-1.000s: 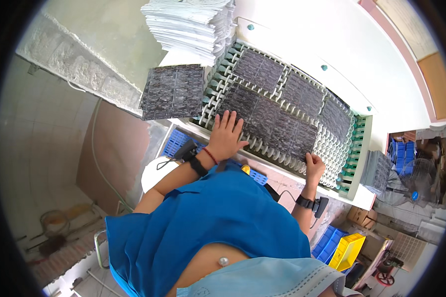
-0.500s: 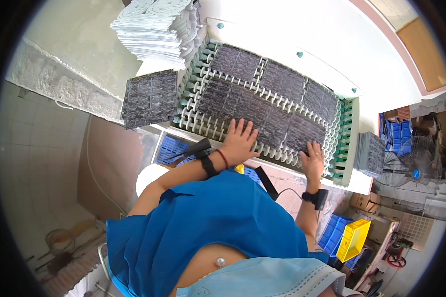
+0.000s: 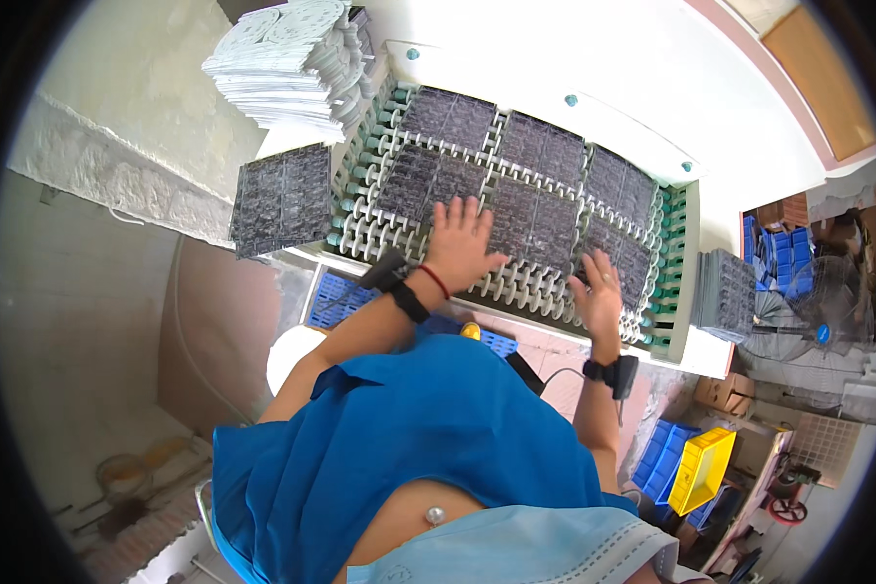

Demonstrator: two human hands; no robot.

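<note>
Dark, thin, patterned boards lie flat in two rows on a conveyor of pale toothed rollers (image 3: 521, 292). My left hand (image 3: 460, 243), palm down with fingers spread, rests at the near edge of the front-left board (image 3: 414, 180), close to the front-middle board (image 3: 530, 224). Farther right is my right hand (image 3: 599, 297), fingers apart, its tips at the near edge of the front-right board (image 3: 628, 268). Neither hand grips anything. Part of each of these boards' near edges is hidden by my fingers.
Another dark board stack (image 3: 282, 200) lies left of the conveyor, below a tall pile of white sheets (image 3: 292, 58). More boards (image 3: 725, 292) stand stacked at its right end. A fan (image 3: 822, 331) and a yellow crate (image 3: 701, 472) are at the right. Blue crates (image 3: 336, 297) sit beneath.
My left hand has slid left and slightly away from me; my right hand has shifted slightly left and away. A gap now shows between the front-left and front-middle boards.
</note>
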